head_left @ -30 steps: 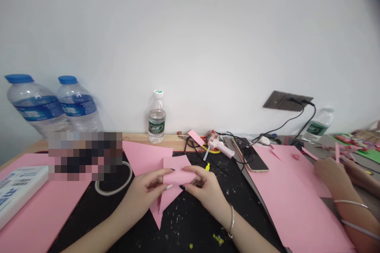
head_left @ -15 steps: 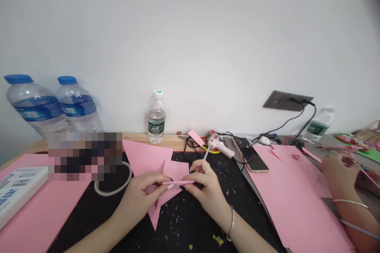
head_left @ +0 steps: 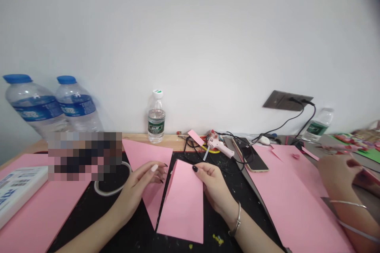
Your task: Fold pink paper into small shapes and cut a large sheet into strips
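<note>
Head view: your open right hand [head_left: 213, 186] rests on a pink paper sheet [head_left: 182, 205]; your open left hand [head_left: 139, 188] lies beside it, over a pink paper triangle [head_left: 145, 156].

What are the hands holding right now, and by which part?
Nothing is clearly gripped. The right hand touches the top corner of the pink sheet; the left hand lies over another sheet.
</note>
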`<state>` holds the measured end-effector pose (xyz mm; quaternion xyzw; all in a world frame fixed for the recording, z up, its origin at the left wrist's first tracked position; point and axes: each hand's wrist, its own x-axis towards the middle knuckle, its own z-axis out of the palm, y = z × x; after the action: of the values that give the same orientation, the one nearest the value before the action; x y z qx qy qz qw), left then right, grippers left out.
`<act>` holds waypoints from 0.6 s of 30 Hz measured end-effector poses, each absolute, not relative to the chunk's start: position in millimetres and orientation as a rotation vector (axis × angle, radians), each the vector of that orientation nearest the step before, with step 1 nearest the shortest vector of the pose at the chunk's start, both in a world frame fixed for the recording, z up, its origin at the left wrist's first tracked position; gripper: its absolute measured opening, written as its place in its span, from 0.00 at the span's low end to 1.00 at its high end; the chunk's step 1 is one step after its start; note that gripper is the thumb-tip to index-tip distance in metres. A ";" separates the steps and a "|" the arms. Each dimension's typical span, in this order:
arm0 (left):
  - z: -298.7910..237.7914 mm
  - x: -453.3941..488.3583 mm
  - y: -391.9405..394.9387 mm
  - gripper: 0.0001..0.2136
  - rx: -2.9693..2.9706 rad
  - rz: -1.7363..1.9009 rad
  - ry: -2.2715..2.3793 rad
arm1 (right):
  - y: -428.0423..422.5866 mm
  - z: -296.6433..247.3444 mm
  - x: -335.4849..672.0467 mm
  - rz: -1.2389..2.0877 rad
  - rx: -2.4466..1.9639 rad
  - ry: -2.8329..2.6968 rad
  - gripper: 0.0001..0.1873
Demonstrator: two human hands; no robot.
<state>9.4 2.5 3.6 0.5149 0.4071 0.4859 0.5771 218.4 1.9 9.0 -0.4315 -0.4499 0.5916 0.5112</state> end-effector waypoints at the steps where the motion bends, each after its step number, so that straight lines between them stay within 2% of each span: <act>1: 4.0 10.1 2.3 0.11 1.219 1.101 0.942 | 1.3 8.5 217.7 1.446 -1.063 -1.123 0.10; 9: 3.1 18.2 0.2 0.09 1.594 0.781 1.072 | -3.4 1.9 210.8 1.407 -1.200 -1.525 0.08; 18: 5.8 19.5 -0.2 0.10 1.708 0.721 1.060 | -8.5 5.1 207.4 1.161 -1.233 -1.800 0.07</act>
<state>19.5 -0.2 5.8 0.7007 0.4349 0.2959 0.4820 207.4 -8.5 5.1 -0.4713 -0.6879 0.4435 0.3287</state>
